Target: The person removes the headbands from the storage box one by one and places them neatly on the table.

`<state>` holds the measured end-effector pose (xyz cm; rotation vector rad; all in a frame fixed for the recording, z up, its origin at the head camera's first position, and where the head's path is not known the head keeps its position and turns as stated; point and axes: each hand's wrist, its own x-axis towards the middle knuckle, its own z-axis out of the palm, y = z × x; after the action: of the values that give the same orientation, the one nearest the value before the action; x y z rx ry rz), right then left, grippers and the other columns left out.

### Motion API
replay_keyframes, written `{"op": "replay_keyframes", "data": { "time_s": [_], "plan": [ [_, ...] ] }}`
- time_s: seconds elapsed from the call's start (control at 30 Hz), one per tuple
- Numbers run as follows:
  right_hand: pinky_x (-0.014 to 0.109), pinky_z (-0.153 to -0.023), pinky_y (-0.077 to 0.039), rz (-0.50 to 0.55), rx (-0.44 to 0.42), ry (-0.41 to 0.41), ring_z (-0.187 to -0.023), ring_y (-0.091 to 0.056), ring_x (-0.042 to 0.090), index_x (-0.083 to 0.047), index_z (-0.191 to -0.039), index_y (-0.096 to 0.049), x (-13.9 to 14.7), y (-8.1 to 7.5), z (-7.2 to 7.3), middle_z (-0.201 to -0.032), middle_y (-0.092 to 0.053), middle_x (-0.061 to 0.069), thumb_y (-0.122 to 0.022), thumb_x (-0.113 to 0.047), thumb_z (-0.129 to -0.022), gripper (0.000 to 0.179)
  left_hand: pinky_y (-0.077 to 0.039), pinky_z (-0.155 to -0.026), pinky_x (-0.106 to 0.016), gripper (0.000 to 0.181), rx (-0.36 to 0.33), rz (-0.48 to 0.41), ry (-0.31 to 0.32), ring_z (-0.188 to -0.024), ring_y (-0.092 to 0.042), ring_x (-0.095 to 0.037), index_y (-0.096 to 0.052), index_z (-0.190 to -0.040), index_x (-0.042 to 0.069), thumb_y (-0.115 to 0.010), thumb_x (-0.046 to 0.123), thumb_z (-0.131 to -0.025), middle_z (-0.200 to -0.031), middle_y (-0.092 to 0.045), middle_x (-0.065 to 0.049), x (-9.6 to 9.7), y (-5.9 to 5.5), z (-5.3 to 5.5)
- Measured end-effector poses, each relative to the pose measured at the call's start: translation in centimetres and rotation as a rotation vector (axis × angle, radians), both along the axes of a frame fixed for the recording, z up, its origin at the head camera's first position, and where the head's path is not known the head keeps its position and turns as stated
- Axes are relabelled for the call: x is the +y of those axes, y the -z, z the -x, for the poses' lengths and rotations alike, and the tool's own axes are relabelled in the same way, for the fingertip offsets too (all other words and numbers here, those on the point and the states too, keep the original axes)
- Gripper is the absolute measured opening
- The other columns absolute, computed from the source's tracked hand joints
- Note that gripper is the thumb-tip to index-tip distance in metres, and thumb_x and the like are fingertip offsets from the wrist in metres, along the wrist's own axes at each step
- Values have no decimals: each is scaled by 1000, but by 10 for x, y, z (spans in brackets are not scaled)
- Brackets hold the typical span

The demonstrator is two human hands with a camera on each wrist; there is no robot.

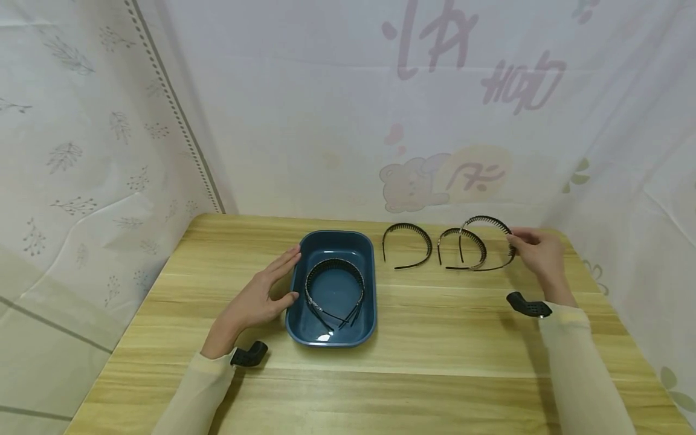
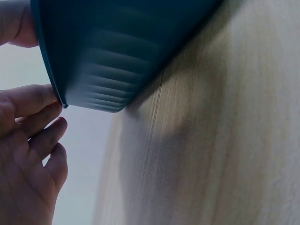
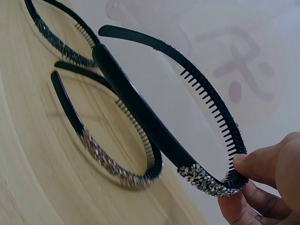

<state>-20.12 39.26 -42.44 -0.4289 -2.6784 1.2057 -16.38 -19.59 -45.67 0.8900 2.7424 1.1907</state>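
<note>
On the right, my right hand point(image 1: 544, 254) pinches a black toothed headband point(image 3: 208, 183) between thumb and fingers. Clusters of shiny stones cover part of this band, which is raised off the table in the right wrist view. A second headband point(image 3: 112, 169) with brownish stones lies just behind it on the table. Further left lies a third headband point(image 1: 428, 243) with dark stones. My left hand point(image 1: 255, 299) touches the left rim of a blue tray point(image 1: 374, 290), fingers and thumb extended and spread apart. Inside the tray, several headbands point(image 1: 335, 261) lie overlapping, their ends toward the front.
The wooden table point(image 1: 435, 338) carries the tray left of its middle. A printed pale curtain point(image 1: 299, 121) hangs right behind the back edge, and more patterned cloth point(image 1: 98, 151) stands along the left side. Each wrist wears a small black device point(image 1: 528, 305).
</note>
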Motion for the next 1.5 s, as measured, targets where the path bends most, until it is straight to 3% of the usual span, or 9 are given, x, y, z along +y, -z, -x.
{"op": "replay_keyframes", "data": {
  "time_s": [0.2, 0.47, 0.63, 0.73, 0.97, 1.2, 1.4, 1.5],
  "plan": [
    [16, -69, -46, -26, -69, 42, -77, -53, -11, -5, -134, -67, 15, 4, -2, -77, -53, -41, -63, -47, -98, 55, -28, -125, -54, 80, 8, 12, -6, -158, -24, -32, -31, -161, 6, -70, 9, -91, -172, -23, -7, 0, -1, -1],
    [18, -71, -45, -48, -148, 116, -78, -49, -10, -7, -137, -65, 40, 12, -3, -71, -49, -44, -61, -54, -97, 62, -28, -122, -62, 79, 2, 5, 0, -158, -23, -33, -32, -161, 5, -69, 8, -91, -172, -23, -8, -1, -1, -1],
    [14, -66, -45, -58, -137, 126, -76, -50, -9, -3, -134, -66, 51, 18, -4, -66, -49, -44, -61, -48, -99, 57, -29, -121, -62, 79, 4, 14, -4, -158, -23, -34, -31, -161, 6, -69, 9, -92, -172, -22, -7, -2, -2, -1],
    [16, -69, -44, -68, -149, 134, -82, -49, -6, -4, -135, -66, 58, 21, -4, -65, -48, -44, -60, -48, -99, 57, -28, -121, -63, 80, -5, 6, -1, -159, -22, -34, -30, -162, 7, -69, 8, -92, -172, -21, -7, -2, -3, 0],
    [17, -72, -43, -75, -181, 155, -76, -49, -7, -3, -135, -66, 71, 25, -2, -61, -48, -43, -58, -47, -100, 57, -28, -122, -63, 81, -7, 4, 3, -159, -22, -34, -30, -162, 8, -70, 8, -91, -172, -21, -7, 0, -1, 1],
    [24, -75, -40, -154, -139, 159, -89, -58, 17, 3, -123, -71, 74, 35, 0, -58, -44, -40, -63, -36, -99, 46, -27, -124, -58, 81, 1, 6, 3, -158, -23, -34, -31, -162, 8, -71, 8, -91, -172, -22, -7, 0, 1, 2],
    [23, -74, -38, -184, -113, 169, -83, -55, 12, 4, -116, -73, 74, 43, 2, -53, -41, -43, -67, -31, -96, 41, -28, -121, -64, 81, 2, 6, 1, -158, -23, -34, -31, -162, 8, -71, 8, -91, -172, -22, -7, -1, 1, 1],
    [25, -75, -40, -205, -115, 156, -89, -59, 20, 5, -115, -73, 73, 42, 1, -59, -52, -34, -66, -33, -96, 43, -28, -121, -65, 81, 7, 6, 1, -158, -23, -35, -31, -162, 8, -70, 8, -91, -172, -21, -6, -1, 1, 1]
  ]
}}
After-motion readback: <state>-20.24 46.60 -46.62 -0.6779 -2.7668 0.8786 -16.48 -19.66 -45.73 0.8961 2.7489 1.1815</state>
